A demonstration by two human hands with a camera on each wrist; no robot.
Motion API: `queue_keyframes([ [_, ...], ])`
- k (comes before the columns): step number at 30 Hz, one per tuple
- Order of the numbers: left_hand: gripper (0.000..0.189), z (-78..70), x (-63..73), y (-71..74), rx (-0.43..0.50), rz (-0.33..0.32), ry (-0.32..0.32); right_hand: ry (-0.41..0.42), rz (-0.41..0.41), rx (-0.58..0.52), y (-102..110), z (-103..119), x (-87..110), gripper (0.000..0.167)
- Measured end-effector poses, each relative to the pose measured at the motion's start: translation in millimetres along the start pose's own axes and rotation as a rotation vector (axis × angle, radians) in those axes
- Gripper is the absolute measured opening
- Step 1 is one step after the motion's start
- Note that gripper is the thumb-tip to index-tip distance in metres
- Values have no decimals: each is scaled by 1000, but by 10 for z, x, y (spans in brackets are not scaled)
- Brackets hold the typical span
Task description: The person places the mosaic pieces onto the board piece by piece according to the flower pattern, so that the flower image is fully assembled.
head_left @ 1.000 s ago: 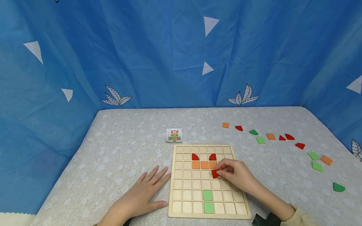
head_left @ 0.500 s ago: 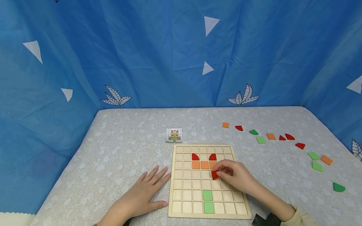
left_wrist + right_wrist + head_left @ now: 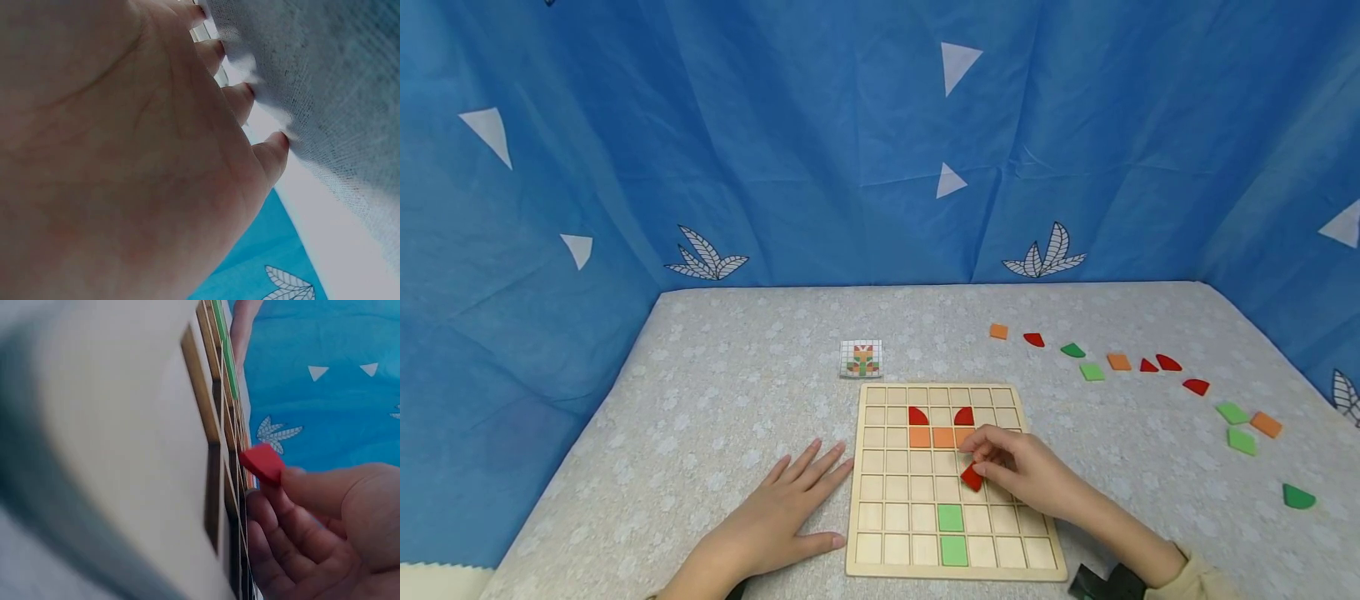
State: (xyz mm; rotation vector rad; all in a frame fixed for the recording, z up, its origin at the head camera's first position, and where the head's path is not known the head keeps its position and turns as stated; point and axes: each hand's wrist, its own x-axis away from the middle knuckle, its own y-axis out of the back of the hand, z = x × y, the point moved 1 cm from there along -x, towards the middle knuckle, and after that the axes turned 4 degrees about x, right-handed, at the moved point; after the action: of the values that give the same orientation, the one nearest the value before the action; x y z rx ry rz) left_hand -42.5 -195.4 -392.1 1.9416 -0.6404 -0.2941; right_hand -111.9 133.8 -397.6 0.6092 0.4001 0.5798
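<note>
My right hand (image 3: 1028,473) pinches a red tile (image 3: 972,477) between thumb and fingers, just over the wooden grid board (image 3: 887,565). The thumb covers part of the tile's outline; in the right wrist view the red tile (image 3: 265,464) is tilted, one corner near the grid ridges. Two red quarter-circle tiles (image 3: 917,416) sit in the board's upper cells. Below them lies a row of orange square tiles (image 3: 943,437), the right one partly behind my fingers. Two light green square tiles (image 3: 951,518) fill lower cells. My left hand (image 3: 775,521) rests flat on the tablecloth, fingers spread beside the board's left edge.
A small pattern card (image 3: 861,359) with a coloured flower-like picture lies behind the board. Several loose tiles are scattered to the right, among them an orange square (image 3: 1266,425), a red triangle (image 3: 1148,366) and a dark green piece (image 3: 1297,497). A blue curtain (image 3: 880,150) hangs behind.
The red tile has turned between my right fingers and shifted slightly toward me, below the orange row. My left hand stays in the same place.
</note>
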Motion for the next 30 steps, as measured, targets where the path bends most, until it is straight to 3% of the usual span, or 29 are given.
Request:
queue_keyframes([
  [6, 79, 5, -4, -4, 3, 4, 2, 13, 44, -22, 18, 5, 14, 7],
  [16, 80, -4, -4, 3, 6, 0, 12, 111, 65, 55, 14, 9, 4, 19],
  [24, 79, -12, -6, 13, 9, 5, 14, 29, 133, 57, -20, 44, 12, 17],
  [30, 80, -14, -5, 10, 8, 7, 19, 37, 127, 69, -23, 46, 18, 19],
])
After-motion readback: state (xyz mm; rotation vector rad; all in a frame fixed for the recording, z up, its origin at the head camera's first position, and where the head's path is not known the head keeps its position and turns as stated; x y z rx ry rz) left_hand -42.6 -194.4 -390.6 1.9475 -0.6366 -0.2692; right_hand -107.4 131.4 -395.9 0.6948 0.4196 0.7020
